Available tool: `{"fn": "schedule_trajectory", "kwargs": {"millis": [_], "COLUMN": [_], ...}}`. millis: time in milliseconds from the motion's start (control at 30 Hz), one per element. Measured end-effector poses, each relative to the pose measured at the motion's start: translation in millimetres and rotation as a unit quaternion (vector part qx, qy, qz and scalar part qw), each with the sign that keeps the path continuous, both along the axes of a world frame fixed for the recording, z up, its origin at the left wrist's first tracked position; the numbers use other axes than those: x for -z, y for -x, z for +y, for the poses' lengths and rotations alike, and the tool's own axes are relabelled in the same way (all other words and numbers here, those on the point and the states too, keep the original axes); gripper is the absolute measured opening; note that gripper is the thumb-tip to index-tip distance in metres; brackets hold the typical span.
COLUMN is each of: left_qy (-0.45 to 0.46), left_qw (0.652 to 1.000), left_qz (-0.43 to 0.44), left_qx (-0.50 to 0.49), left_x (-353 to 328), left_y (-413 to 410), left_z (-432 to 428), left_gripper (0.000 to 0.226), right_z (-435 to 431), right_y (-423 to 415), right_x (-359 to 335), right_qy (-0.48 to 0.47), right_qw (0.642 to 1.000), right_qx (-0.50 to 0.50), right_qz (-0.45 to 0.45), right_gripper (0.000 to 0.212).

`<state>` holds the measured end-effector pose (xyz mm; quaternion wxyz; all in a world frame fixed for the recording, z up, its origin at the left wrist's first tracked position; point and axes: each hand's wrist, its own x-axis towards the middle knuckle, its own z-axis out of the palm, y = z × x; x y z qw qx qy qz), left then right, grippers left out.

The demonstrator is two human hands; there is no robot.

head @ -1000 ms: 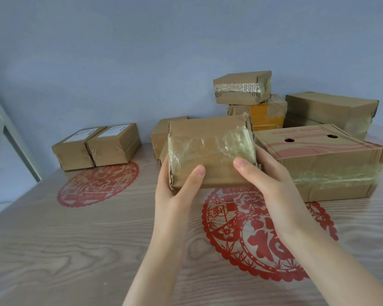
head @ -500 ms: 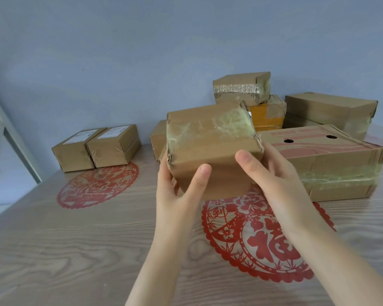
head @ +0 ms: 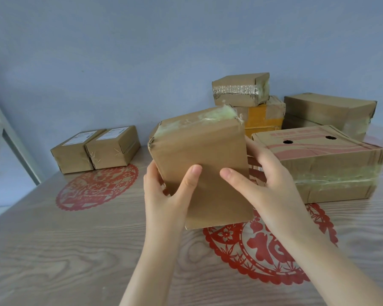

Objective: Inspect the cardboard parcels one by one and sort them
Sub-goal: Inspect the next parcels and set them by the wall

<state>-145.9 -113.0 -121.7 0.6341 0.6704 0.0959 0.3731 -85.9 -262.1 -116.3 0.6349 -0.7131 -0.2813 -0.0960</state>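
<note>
Cardboard parcel (head: 199, 160) is held above the desk (head: 75, 250), tilted so its plain brown face looks toward the camera and its tape-wrapped end points up and away. The left hand (head: 164, 195) grips its lower left edge, thumb across the front. The right hand (head: 268, 180) grips the right side, thumb also on the front.

A large flat box (head: 329, 164) with red print and two holes lies to the right, with a pile of taped parcels (head: 240, 89) behind it. Two labelled small boxes (head: 95, 149) sit touching at far left. A red paper-cut (head: 270, 250) lies on the desk below the held parcel.
</note>
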Motion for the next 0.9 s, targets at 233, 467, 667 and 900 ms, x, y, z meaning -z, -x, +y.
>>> {"fn": "schedule_trajectory", "kwargs": {"millis": [233, 467, 667, 900], "left_qy": [-0.006, -0.016, -0.013, 0.008], "left_qw": [1.000, 0.999, 0.998, 0.999], "left_qz": [0.010, 0.021, 0.028, -0.013], "left_qx": [-0.001, 0.034, 0.059, 0.046], "left_x": [-3.4, -1.2, -1.5, -5.3], "left_y": [3.3, 3.2, 3.5, 4.9], "left_z": [-3.6, -7.1, -2.5, 1.7], "left_gripper": [0.086, 0.065, 0.075, 0.085], "right_z": [-1.9, -3.5, -4.7, -2.2], "right_y": [-1.4, 1.5, 1.5, -0.2], "right_x": [-0.5, -4.7, -4.1, -1.5], "right_qy": [-0.040, -0.096, -0.090, -0.135], "right_qw": [0.999, 0.994, 0.994, 0.989], "right_qx": [0.002, -0.021, -0.039, -0.028], "right_qz": [0.037, 0.046, 0.042, 0.054], "right_gripper": [0.073, 0.063, 0.072, 0.075]}}
